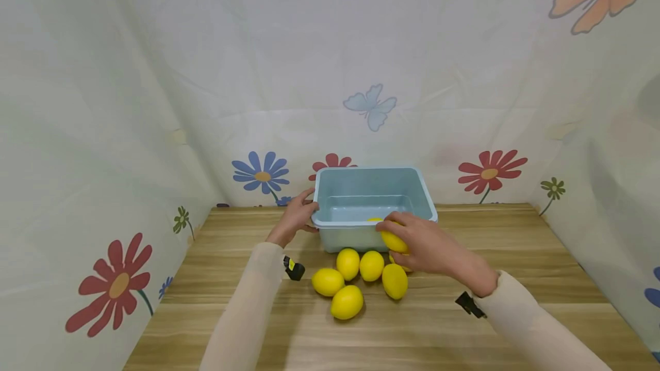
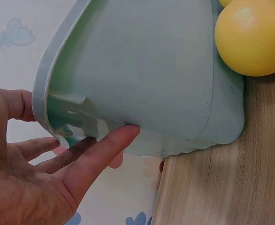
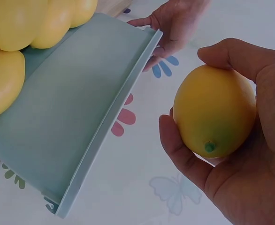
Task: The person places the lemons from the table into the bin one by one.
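Observation:
A light blue plastic bin stands near the back of the wooden table. At its left side my left hand holds the rim, and the left wrist view shows the fingers against the outer wall. My right hand grips a yellow lemon between thumb and fingers, close to the bin's near rim. A sliver of another lemon shows inside the bin, mostly hidden by the near wall. Several more lemons lie on the table in front of the bin, one partly behind my right hand.
The wooden table runs back to a white curtain printed with flowers and butterflies, which also hangs at both sides. The bin's back is close to this curtain.

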`<act>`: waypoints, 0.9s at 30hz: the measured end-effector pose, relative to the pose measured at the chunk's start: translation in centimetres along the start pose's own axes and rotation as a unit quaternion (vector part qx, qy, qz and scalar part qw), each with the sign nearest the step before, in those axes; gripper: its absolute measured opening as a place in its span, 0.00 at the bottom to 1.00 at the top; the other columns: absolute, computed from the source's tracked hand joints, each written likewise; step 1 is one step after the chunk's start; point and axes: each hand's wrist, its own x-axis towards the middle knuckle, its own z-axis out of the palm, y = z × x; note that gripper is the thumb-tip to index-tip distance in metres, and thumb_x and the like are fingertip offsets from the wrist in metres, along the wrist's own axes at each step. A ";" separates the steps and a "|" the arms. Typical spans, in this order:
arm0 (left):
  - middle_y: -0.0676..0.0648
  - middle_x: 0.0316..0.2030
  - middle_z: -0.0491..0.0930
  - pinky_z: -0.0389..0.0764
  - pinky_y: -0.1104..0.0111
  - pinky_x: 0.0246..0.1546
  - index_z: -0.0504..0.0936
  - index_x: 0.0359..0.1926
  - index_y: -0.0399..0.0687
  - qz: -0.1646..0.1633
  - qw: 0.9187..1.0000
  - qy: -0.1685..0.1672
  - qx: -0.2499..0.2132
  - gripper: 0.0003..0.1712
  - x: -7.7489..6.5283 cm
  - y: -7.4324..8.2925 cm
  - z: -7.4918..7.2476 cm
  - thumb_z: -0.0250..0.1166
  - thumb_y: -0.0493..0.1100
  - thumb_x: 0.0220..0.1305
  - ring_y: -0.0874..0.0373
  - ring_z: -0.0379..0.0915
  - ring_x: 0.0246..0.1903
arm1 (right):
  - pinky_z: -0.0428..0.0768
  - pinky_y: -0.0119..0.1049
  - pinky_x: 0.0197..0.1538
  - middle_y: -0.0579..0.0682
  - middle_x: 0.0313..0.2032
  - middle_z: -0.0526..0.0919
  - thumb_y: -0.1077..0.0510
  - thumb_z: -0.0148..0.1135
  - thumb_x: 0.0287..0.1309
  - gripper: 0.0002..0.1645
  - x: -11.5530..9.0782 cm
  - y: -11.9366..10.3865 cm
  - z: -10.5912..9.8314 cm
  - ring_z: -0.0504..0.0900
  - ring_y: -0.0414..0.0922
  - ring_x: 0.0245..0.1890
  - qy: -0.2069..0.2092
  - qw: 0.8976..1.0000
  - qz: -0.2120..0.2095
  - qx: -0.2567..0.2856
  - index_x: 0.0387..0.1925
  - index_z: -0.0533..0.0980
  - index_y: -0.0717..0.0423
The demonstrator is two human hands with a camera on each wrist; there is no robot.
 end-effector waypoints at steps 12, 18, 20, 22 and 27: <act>0.40 0.65 0.64 0.82 0.48 0.36 0.53 0.71 0.60 0.000 1.000 -0.004 -0.004 0.38 0.0 -0.1 0.0 0.54 0.45 0.61 0.39 0.71 0.55 | 0.82 0.36 0.44 0.44 0.48 0.76 0.53 0.67 0.48 0.29 2.2 1.0 -1.1 0.77 0.42 0.42 0.038 0.999 -0.002 0.009 0.54 0.72 0.45; 0.39 0.64 0.65 0.84 0.51 0.31 0.55 0.70 0.62 0.003 1.000 -0.002 -0.006 0.37 0.1 -0.1 -0.1 0.54 0.45 0.61 0.41 0.74 0.52 | 0.80 0.36 0.45 0.44 0.46 0.77 0.54 0.65 0.49 0.27 3.8 1.5 -1.8 0.77 0.42 0.40 0.039 0.999 -0.006 0.013 0.54 0.73 0.46; 0.39 0.64 0.65 0.84 0.51 0.31 0.55 0.70 0.62 0.004 1.000 -0.002 -0.004 0.37 0.0 -0.1 -0.1 0.54 0.45 0.60 0.42 0.74 0.52 | 0.80 0.37 0.45 0.45 0.46 0.77 0.54 0.65 0.49 0.27 4.3 1.7 -2.0 0.77 0.43 0.40 0.036 0.999 -0.005 0.016 0.54 0.73 0.47; 0.40 0.64 0.66 0.84 0.51 0.32 0.56 0.70 0.62 0.002 1.000 -0.001 -0.004 0.36 0.0 -0.1 -0.1 0.54 0.44 0.60 0.43 0.74 0.51 | 0.80 0.36 0.44 0.45 0.47 0.77 0.54 0.64 0.50 0.26 4.8 2.0 -2.1 0.76 0.43 0.39 0.030 0.999 0.001 0.018 0.54 0.73 0.46; 0.40 0.64 0.65 0.84 0.52 0.32 0.56 0.70 0.61 0.003 1.000 -0.003 -0.004 0.37 -0.2 0.1 0.0 0.54 0.45 0.60 0.41 0.73 0.53 | 0.77 0.33 0.41 0.45 0.47 0.76 0.53 0.63 0.50 0.26 5.8 2.7 -2.2 0.74 0.42 0.36 0.015 1.000 0.018 0.018 0.54 0.72 0.46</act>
